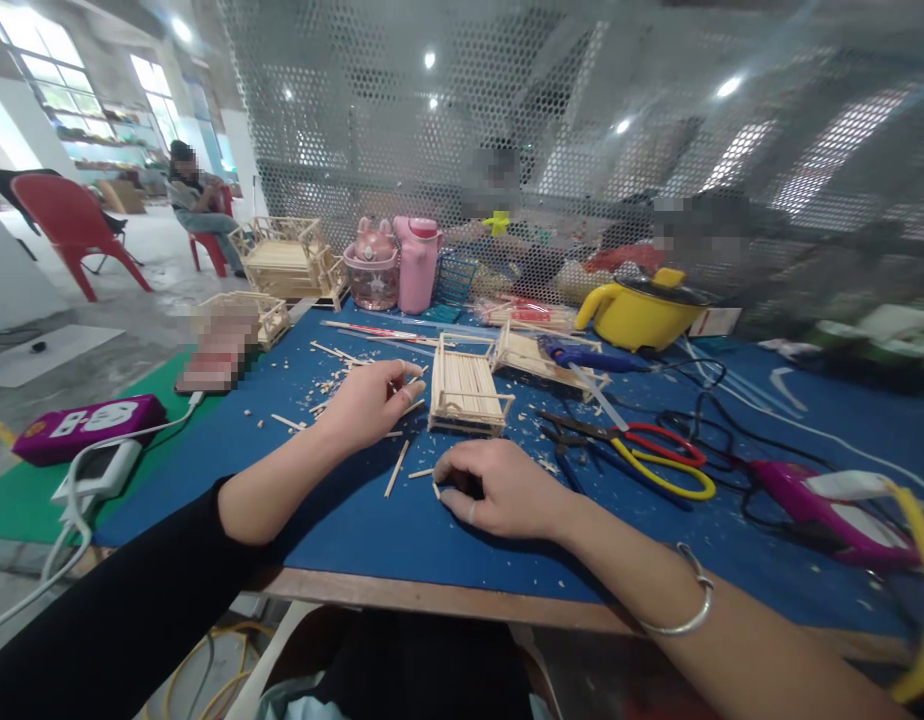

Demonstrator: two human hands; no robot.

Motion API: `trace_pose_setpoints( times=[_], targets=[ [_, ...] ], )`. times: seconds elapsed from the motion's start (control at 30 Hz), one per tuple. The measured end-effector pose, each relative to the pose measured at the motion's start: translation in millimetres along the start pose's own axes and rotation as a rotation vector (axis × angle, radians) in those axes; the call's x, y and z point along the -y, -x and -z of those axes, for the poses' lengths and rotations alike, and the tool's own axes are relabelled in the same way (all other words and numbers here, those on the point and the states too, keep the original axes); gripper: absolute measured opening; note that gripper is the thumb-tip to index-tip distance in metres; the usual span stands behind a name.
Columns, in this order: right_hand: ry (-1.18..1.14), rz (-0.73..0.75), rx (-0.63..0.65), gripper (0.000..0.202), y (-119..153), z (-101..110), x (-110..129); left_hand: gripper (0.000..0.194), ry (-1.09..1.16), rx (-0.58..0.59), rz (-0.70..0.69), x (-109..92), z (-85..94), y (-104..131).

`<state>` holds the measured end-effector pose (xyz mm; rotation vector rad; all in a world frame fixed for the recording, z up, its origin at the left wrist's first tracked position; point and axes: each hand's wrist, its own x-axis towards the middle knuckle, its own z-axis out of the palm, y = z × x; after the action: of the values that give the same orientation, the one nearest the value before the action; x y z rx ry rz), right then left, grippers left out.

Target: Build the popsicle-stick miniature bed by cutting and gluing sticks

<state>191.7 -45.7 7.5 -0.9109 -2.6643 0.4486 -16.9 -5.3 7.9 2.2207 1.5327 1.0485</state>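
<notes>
A small model bed of pale wooden sticks stands on the blue table mat. Left of it, my left hand pinches a thin wooden stick, with loose sticks and cut bits around and beyond the fingers. My right hand is just in front of the model, its thumb and fingers curled round a short piece of stick near the mat. A loose stick lies between my hands. Behind the model, to the right, sits a second stick model with a blue glue gun over it.
Red-handled scissors and yellow-handled pliers lie right, near cables and a purple power strip. A yellow pot, pink bottle and larger stick model stand behind. A phone is left. A seated person is farther off.
</notes>
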Motion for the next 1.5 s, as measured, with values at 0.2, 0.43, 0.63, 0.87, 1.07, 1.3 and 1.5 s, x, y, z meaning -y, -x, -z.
trace_pose_setpoints(
  times=[0.2, 0.43, 0.63, 0.87, 1.07, 1.3, 1.5],
  targets=[
    [-0.034, 0.087, -0.125, 0.020, 3, 0, -1, 0.032, -0.007, 0.025, 0.006, 4, 0.8, 0],
    [0.013, 0.054, -0.391, 0.037, 10, 21, -8, 0.031, -0.026, 0.020, 0.022, 12, 4.5, -2],
    [0.025, -0.137, -0.193, 0.012, 42, 36, -6, 0.033, 0.032, 0.047, -0.067, 13, 6.2, -2],
    [-0.096, -0.226, -0.296, 0.012, 31, 26, 4, 0.076, 0.185, 0.204, -0.129, 0, -9.9, 8],
    [-0.126, -0.208, -0.239, 0.019, 7, 23, -3, 0.083, 0.212, 0.186, -0.036, 1, -22.1, 5],
    [-0.320, -0.269, -0.245, 0.011, 4, 14, -20, 0.079, 0.227, 0.178, -0.018, 1, -28.8, 3],
    [-0.378, -0.278, -0.264, 0.005, 3, 9, -28, 0.078, 0.246, 0.155, -0.018, 4, -32.7, 3]
  ],
)
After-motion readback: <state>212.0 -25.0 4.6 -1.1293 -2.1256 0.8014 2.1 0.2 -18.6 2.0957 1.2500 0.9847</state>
